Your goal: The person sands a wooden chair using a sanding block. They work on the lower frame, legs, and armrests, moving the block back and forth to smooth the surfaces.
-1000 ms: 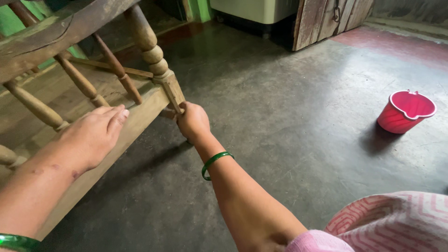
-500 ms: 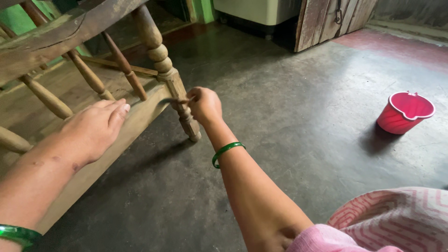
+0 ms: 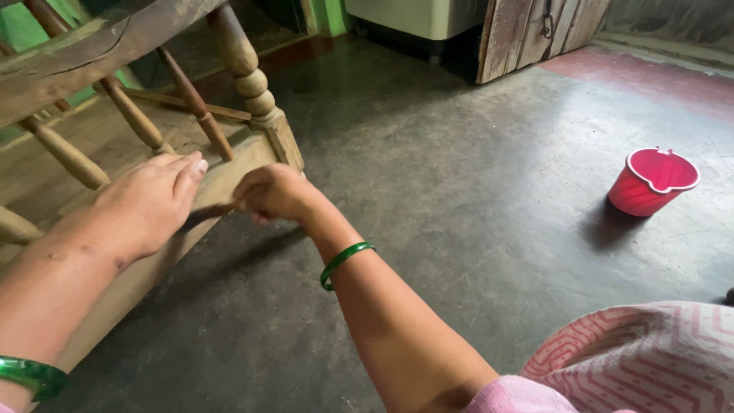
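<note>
Wooden chair frame (image 3: 229,172), upper left: left hand (image 3: 149,203) lay flat, fingers open; right hand (image 3: 275,193) gripped a thin dark stick (image 3: 205,214).

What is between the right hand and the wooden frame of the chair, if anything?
Nothing visible stands between them. The right hand is closed against the edge of the wooden chair frame, just below the turned post. The left hand rests flat on the same rail beside it. Only a thin dark piece shows between the two hands.
</note>
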